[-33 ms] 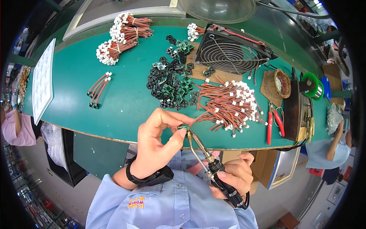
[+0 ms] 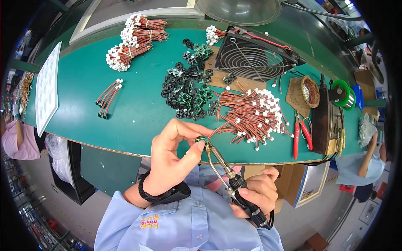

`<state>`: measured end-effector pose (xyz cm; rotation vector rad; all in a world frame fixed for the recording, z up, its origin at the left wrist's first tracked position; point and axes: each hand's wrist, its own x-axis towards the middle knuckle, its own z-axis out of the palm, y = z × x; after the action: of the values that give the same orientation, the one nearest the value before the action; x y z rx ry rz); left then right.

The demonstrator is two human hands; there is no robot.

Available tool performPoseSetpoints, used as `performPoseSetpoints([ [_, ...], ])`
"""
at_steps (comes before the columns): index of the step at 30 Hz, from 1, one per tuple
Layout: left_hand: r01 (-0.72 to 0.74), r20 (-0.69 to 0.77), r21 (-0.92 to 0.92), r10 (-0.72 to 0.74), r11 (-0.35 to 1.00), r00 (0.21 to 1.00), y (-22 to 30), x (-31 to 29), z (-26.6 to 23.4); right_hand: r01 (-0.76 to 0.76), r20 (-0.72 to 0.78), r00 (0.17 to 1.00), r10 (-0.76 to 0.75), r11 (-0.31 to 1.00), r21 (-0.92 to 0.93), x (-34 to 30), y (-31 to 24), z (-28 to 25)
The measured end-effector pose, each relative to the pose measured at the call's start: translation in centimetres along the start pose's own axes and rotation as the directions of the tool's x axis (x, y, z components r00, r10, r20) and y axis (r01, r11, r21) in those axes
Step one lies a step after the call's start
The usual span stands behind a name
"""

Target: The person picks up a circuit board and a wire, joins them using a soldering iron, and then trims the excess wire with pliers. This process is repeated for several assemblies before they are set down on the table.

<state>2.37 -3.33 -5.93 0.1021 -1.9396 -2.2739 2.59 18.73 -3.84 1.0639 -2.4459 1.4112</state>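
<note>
Nothing has shifted since the earlier frame: both of my hands sit just where they were, at the near edge of the bench.

Closest to me, my right hand point(image 2: 257, 194) is closed around the black handle of the soldering iron point(image 2: 234, 180), its metal shaft slanting up and left so the tip meets what my other hand holds. My left hand point(image 2: 173, 157), with a black wrist strap point(image 2: 165, 194) below it, pinches a small green connector piece point(image 2: 200, 140) between thumb and fingertips, right above the front edge of the green table mat point(image 2: 138, 113). A red and black wire runs from that piece toward the loose pile of wire leads point(image 2: 255, 113) with white plugs, just to the right.

Right of the pile lie red-handled pliers point(image 2: 300, 134), and beyond them a dark soldering stand point(image 2: 324, 121) and a green solder spool point(image 2: 345, 96). Mid-table sits a heap of small black and green parts point(image 2: 186, 94), with a few finished leads point(image 2: 108, 98) well to the left.

Farther back are the black fan point(image 2: 255, 56) and tied bundles of leads point(image 2: 134, 39); a white tray point(image 2: 47, 88) hangs off the left end.
</note>
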Motion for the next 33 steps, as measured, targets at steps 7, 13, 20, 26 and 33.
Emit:
performPoseSetpoints([
  [7,-0.004,-0.016,0.024,0.004,1.000,1.000,0.0,-0.2,0.0,-0.001,0.001,1.000,0.001,1.000,0.012,-0.1,0.1,0.2],
  [13,-0.016,-0.028,0.032,0.016,0.999,0.999,0.2,-0.2,0.2,-0.011,0.013,1.000,0.011,1.000,-0.017,-0.2,-0.1,0.2],
  [20,-0.032,-0.040,0.009,0.033,0.999,0.999,0.4,-0.1,0.4,-0.024,0.012,1.000,0.024,0.999,-0.025,-0.6,-0.2,0.3],
  [26,-0.041,-0.048,0.003,0.041,0.999,0.998,0.5,-0.1,0.5,-0.032,0.011,0.999,0.032,0.999,-0.024,-0.9,-0.2,0.3],
  [33,-0.044,-0.047,0.025,0.045,0.999,0.998,0.6,-0.2,0.6,-0.017,-0.001,1.000,0.017,0.999,-0.030,-1.0,-0.2,0.3],
])
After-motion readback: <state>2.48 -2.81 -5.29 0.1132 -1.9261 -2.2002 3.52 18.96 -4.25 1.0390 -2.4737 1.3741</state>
